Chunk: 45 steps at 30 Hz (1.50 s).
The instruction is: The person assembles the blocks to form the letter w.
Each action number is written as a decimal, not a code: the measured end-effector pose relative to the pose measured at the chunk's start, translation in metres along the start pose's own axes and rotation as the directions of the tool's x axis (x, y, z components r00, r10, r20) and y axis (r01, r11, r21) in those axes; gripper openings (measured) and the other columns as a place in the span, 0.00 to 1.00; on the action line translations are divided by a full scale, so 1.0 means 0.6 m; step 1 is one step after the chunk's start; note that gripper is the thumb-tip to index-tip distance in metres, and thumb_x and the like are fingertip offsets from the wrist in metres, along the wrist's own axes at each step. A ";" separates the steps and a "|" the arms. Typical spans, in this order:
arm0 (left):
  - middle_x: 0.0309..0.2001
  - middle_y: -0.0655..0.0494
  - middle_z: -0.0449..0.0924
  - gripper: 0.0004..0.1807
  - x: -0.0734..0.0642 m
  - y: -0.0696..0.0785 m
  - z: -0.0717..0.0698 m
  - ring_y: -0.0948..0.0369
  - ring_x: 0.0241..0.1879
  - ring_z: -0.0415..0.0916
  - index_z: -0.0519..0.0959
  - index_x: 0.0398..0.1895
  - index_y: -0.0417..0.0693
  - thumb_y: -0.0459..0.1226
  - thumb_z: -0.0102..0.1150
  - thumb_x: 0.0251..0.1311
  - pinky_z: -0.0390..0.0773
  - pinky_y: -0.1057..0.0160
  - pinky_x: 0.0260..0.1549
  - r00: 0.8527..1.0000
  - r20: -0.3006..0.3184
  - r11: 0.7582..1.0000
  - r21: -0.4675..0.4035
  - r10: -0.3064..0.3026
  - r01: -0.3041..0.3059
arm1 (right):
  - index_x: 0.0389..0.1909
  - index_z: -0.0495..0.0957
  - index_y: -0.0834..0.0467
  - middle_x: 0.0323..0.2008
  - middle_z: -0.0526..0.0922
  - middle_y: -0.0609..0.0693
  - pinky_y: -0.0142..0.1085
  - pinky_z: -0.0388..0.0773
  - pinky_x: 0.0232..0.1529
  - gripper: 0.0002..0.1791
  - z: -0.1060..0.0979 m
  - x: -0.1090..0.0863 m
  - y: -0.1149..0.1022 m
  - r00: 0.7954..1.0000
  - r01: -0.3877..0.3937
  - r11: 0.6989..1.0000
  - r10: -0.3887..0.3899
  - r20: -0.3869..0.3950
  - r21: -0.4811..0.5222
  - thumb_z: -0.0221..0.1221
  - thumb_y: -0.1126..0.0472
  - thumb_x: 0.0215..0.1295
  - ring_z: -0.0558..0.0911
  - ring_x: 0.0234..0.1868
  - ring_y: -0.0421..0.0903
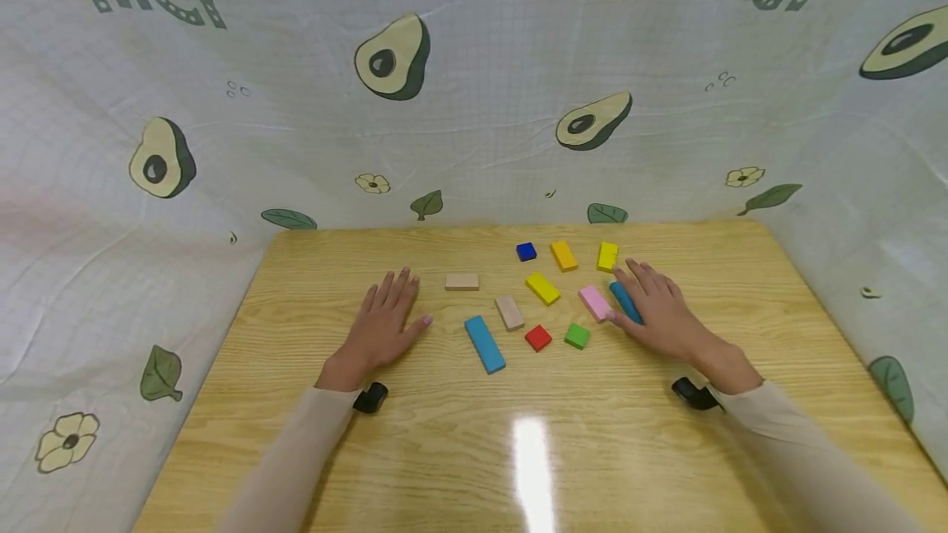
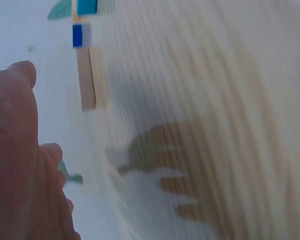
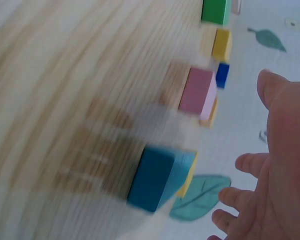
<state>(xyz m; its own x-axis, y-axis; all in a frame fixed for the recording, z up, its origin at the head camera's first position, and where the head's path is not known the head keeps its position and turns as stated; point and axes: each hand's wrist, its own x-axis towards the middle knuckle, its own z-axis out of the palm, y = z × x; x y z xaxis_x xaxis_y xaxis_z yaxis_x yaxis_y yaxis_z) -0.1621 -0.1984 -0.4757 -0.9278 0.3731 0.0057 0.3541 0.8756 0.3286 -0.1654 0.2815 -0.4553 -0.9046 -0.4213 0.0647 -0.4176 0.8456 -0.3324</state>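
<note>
My left hand [image 1: 380, 325] is spread flat, palm down, at the left of the table with nothing in it. The nearest piece to it is a beige block [image 1: 462, 282], which the left wrist view also shows beyond the thumb. My right hand [image 1: 659, 311] is held with loosely extended fingers over a blue block [image 1: 624, 301], partly covering it in the head view. In the right wrist view those fingers stand apart from that block, with a gap between. Beside the right thumb lies a pink block [image 1: 592, 303], and past the fingertips a yellow block [image 1: 607, 257].
Between the hands lie a long blue block [image 1: 485, 345], another beige block [image 1: 509, 312], a red block [image 1: 538, 338], a green block [image 1: 577, 336] and another yellow block [image 1: 543, 288]. Farther back are a dark blue block [image 1: 526, 252] and an orange block [image 1: 564, 256]. A patterned cloth [image 1: 481, 122] surrounds the wooden table [image 1: 429, 451].
</note>
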 end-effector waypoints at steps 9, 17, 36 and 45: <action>0.87 0.44 0.37 0.45 -0.003 0.063 0.006 0.43 0.85 0.33 0.47 0.87 0.43 0.58 0.47 0.81 0.38 0.38 0.81 0.994 0.102 0.999 0.019 0.032 -0.034 | 0.82 0.57 0.67 0.81 0.52 0.72 0.72 0.48 0.74 0.43 0.017 0.015 -0.046 0.999 0.043 0.999 -0.044 0.031 0.021 0.61 0.49 0.78 0.51 0.80 0.74; 0.87 0.48 0.38 0.46 -0.007 0.098 0.031 0.45 0.86 0.34 0.47 0.88 0.46 0.61 0.47 0.79 0.40 0.39 0.81 0.989 0.134 0.997 0.035 0.062 -0.068 | 0.81 0.57 0.68 0.80 0.54 0.72 0.71 0.48 0.74 0.42 0.034 0.031 -0.068 0.992 0.124 0.992 -0.125 0.006 0.038 0.61 0.50 0.78 0.53 0.80 0.73; 0.86 0.49 0.46 0.50 -0.010 0.148 0.060 0.45 0.85 0.43 0.50 0.87 0.49 0.68 0.46 0.75 0.46 0.40 0.81 0.981 0.165 0.989 0.098 0.097 -0.115 | 0.83 0.56 0.65 0.82 0.54 0.69 0.67 0.49 0.78 0.43 0.057 0.074 -0.120 0.983 0.173 0.984 -0.176 0.057 0.042 0.61 0.48 0.78 0.54 0.81 0.69; 0.86 0.46 0.48 0.50 -0.014 0.160 0.059 0.44 0.84 0.47 0.53 0.87 0.49 0.68 0.49 0.73 0.50 0.42 0.81 0.981 0.176 0.983 0.148 0.082 -0.109 | 0.82 0.59 0.63 0.82 0.55 0.68 0.67 0.50 0.78 0.42 0.070 0.096 -0.142 0.972 0.219 0.975 -0.222 0.078 0.047 0.62 0.48 0.78 0.54 0.81 0.70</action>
<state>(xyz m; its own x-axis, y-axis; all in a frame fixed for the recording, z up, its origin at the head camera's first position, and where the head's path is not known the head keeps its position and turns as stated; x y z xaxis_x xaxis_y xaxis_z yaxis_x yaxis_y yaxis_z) -0.1159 -0.1065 -0.4774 -0.8602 0.4921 -0.1337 0.4667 0.8654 0.1825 -0.1783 0.1716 -0.4625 -0.7796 -0.6230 0.0632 -0.6012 0.7164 -0.3541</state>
